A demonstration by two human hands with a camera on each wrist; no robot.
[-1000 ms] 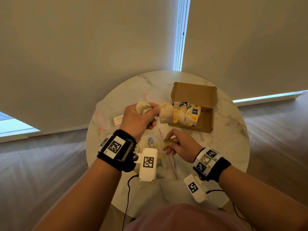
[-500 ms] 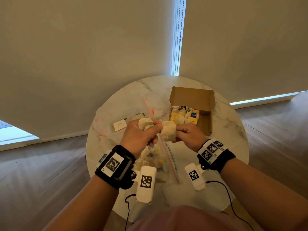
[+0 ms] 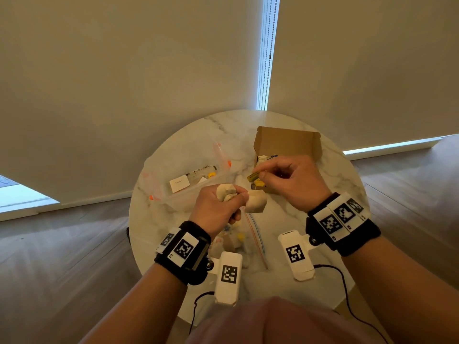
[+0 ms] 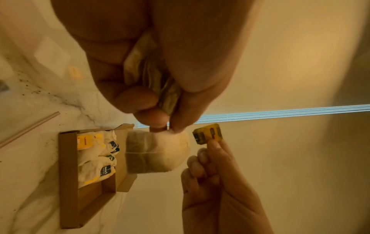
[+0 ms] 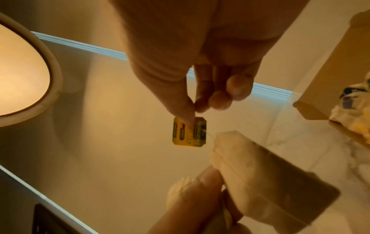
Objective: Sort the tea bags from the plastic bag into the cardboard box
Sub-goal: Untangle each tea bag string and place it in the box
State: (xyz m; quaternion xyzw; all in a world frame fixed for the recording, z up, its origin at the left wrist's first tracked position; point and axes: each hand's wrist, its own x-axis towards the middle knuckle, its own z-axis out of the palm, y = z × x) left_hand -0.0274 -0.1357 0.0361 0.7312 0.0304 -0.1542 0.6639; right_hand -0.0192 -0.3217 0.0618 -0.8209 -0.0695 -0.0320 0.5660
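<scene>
My left hand (image 3: pixel 221 209) grips a bunch of cream tea bags (image 3: pixel 224 192) above the table's middle; one tea bag (image 3: pixel 255 201) (image 4: pixel 158 152) hangs out from between its thumb and finger. My right hand (image 3: pixel 285 180) pinches that bag's yellow paper tag (image 3: pixel 253 175) (image 5: pixel 189 131) (image 4: pixel 208 133), a thin string running from tag to bag. The open cardboard box (image 3: pixel 285 145) (image 4: pixel 68 174) sits just behind the right hand with several tea bags (image 4: pixel 96 158) inside. The clear plastic bag (image 3: pixel 188 175) lies at the left, more tea bags (image 3: pixel 233 242) in its near end.
A round marble table (image 3: pixel 323 219) carries everything, its edge close to my body. A white card (image 3: pixel 179 182) lies inside the plastic bag. Wooden floor surrounds the table, and pale window blinds (image 3: pixel 124 70) hang behind it.
My right hand came up from the plastic bag, met the hanging tea bag, then drew away to the right toward the box with the yellow tag pinched. The left hand kept its bunch.
</scene>
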